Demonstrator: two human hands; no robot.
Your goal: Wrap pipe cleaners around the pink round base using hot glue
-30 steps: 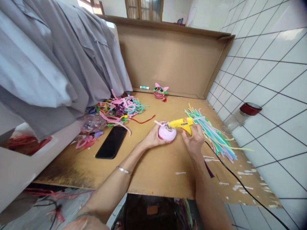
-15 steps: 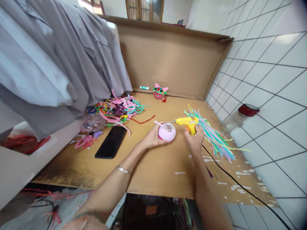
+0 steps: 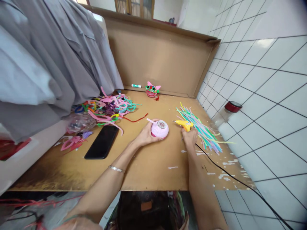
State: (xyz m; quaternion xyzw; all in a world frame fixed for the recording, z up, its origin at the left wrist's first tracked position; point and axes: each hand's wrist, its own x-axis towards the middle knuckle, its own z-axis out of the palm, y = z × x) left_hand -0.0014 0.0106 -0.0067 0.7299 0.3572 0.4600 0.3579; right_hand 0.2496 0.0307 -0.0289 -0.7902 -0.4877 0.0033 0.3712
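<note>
My left hand (image 3: 145,134) is wrapped round the side of a ball wound with pale pink pipe cleaner (image 3: 160,129). A clear patch shows at the ball's top, darker pink shows low on its side, and a loose pink end sticks out to the upper left. To the right, my right hand (image 3: 190,136) grips a yellow hot glue gun (image 3: 184,124) by its handle. The gun's metal nozzle points left toward the ball, with a gap between them. A black cord (image 3: 216,163) trails from the gun to the lower right.
Pipe cleaners (image 3: 199,129) lie bundled at right, beside a red-lidded jar (image 3: 226,113) near the tiled wall. A tangled pile (image 3: 115,105) and a phone (image 3: 102,142) lie at left. A small pink-eared animal figure (image 3: 151,90) and a marker (image 3: 136,86) stand by the cardboard (image 3: 155,54).
My right hand has lowered the glue gun toward the table, slightly farther from the ball. The whole view has shifted, so things appear farther left. My left hand still holds the ball.
</note>
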